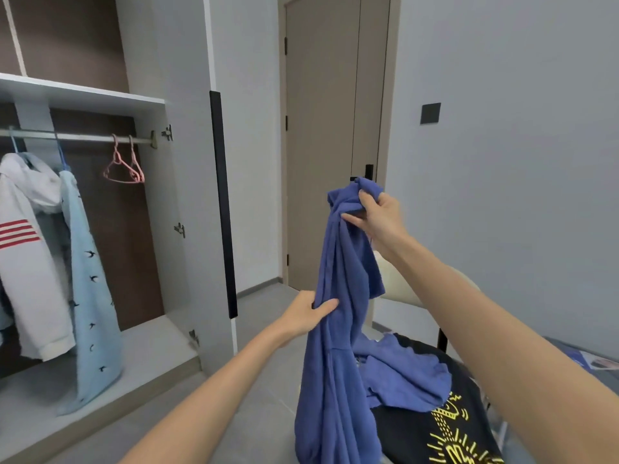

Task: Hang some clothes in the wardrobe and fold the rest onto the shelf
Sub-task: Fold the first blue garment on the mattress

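Nearest, bottom right: black T-shirt (445,430) with a yellow print, lying crumpled on a surface that can't be made out. Not hung or folded yet. The lower end of the blue garment (338,346) trails onto it.

The blue garment is soft, matte and knit-looking. It is held up in mid-air in front of the person, in long vertical folds, bunched at the top. The left hand (308,316) grips it about halfway down, with the thumb and fingers closed round a fold. The right hand (378,216) is higher and clutches the gathered top edge in curled fingers. The garment type is unclear, probably a top.

Behind it, a pale rounded chair seat (398,286) is partly hidden.

Further left is the open wardrobe. Its metal rail (83,137) carries a white hoodie (26,262) with red stripes and a light blue shirt (90,296) with small dark bird shapes, both on hangers. Two thin pink hangers (124,165) hang spare beside them. The white shelf (83,95) above shows no folded clothes in the visible part.

Judgement: hanging is partly done with two items up, and folding not started. At least the blue garment and the black T-shirt are left.

Far back: a plain taupe door (321,145) and smooth grey walls.
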### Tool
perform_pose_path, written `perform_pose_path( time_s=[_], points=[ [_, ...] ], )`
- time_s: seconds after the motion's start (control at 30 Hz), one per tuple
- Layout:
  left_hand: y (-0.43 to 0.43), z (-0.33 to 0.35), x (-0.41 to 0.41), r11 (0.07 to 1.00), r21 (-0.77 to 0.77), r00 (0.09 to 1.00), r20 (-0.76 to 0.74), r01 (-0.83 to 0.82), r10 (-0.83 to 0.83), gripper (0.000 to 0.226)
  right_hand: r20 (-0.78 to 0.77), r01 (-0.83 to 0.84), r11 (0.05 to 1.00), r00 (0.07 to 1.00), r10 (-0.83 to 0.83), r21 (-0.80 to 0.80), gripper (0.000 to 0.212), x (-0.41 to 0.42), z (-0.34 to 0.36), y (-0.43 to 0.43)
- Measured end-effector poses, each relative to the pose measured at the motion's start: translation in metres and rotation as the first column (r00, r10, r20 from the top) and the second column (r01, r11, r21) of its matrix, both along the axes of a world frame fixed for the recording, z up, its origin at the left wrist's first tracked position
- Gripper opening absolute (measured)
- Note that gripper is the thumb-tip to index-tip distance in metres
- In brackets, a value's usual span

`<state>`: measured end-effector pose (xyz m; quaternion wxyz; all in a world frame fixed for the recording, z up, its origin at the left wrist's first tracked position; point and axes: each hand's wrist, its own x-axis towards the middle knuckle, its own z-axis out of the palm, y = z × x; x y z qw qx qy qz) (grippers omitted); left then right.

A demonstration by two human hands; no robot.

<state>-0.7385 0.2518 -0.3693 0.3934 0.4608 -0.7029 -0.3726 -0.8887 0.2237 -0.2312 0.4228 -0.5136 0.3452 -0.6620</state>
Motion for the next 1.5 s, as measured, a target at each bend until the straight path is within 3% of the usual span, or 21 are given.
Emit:
perform_pose_path(
  time_s=[0.07,0.17,0.2,0.27,0.33,0.43,0.6,0.7,0.83,0.97,1.03,1.13,1.23,1.33,1.4,1.47,1.5],
  points=[
    [-0.004,0.002,0.002,0.999,-0.038,0.998,-0.054,-0.033,0.031,0.015,-0.18,0.022,0.998,0.984,-0.011,0.061,0.012,-0.012,-0.018,-0.006],
    [-0.014,0.013,0.005,0.982,-0.076,0.976,-0.144,-0.173,0.161,0.015,-0.436,-0.013,0.964,0.89,0.131,0.264,0.008,-0.03,-0.055,-0.009],
    [-0.018,0.018,0.007,0.972,-0.06,0.959,-0.188,-0.226,0.211,0.015,-0.494,-0.023,0.948,0.849,0.187,0.318,0.019,-0.034,-0.067,-0.006],
    [-0.026,0.026,0.009,0.958,0.038,0.911,-0.303,-0.283,0.281,0.018,-0.567,-0.121,0.91,0.747,0.346,0.396,0.036,-0.041,-0.091,0.004],
    [-0.03,0.032,0.01,0.95,0.133,0.855,-0.414,-0.282,0.312,0.02,-0.603,-0.243,0.86,0.628,0.492,0.448,0.038,-0.04,-0.11,0.018],
    [-0.033,0.038,0.008,0.948,0.19,0.799,-0.51,-0.257,0.319,0.02,-0.676,-0.282,0.863,0.538,0.503,0.418,0.026,-0.024,-0.132,0.035],
    [-0.031,0.042,0.007,0.97,0.182,0.798,-0.555,-0.161,0.236,0.02,-0.686,-0.226,0.956,0.666,0.292,0.188,0.012,0.0,-0.154,0.035],
    [-0.031,0.04,0.019,0.98,0.191,0.822,-0.547,-0.059,0.156,0.029,-0.66,-0.196,0.972,0.714,0.234,0.132,0.021,0.004,-0.149,0.03],
    [-0.024,0.019,0.035,0.925,0.356,0.931,-0.276,-0.129,0.237,0.063,-0.362,-0.184,0.973,0.905,0.223,0.138,0.019,0.007,-0.127,0.025],
    [-0.004,-0.01,0.044,0.85,0.503,0.977,-0.207,0.156,-0.056,0.082,-0.334,-0.1,0.989,0.934,0.13,0.105,0.022,0.013,-0.109,0.018],
    [0.007,-0.017,0.045,0.82,0.529,0.974,-0.168,0.219,-0.152,0.086,-0.319,-0.064,0.994,0.944,0.088,0.085,0.024,0.017,-0.106,0.015],
    [0.014,-0.021,0.045,0.849,0.475,0.973,-0.094,0.231,-0.212,0.075,-0.248,0.001,0.996,0.969,0.021,0.087,0.023,0.019,-0.098,0.012],
    [0.009,-0.022,0.055,0.896,0.426,0.992,-0.035,0.124,-0.12,0.07,-0.227,0.082,0.992,0.972,-0.058,0.1,0.021,0.015,-0.095,0.007],
    [0.004,-0.015,0.066,0.916,0.4,0.995,-0.1,0.038,0.003,0.059,-0.486,0.062,0.99,0.874,0.009,0.129,0.017,0.001,-0.103,0.004],
    [0.0,-0.01,0.07,0.922,0.386,0.97,-0.22,-0.014,0.107,0.057,-0.703,-0.038,0.951,0.665,0.254,0.308,0.018,-0.006,-0.111,0.006],
    [-0.004,-0.006,0.07,0.917,0.39,0.927,-0.307,-0.082,0.213,0.049,-0.806,-0.025,0.904,0.444,0.392,0.426,0.045,-0.009,-0.119,0.011],
    [-0.006,-0.005,0.07,0.91,0.4,0.905,-0.34,-0.107,0.256,0.042,-0.815,-0.038,0.898,0.403,0.416,0.439,0.056,-0.007,-0.121,0.016]
  ],
)
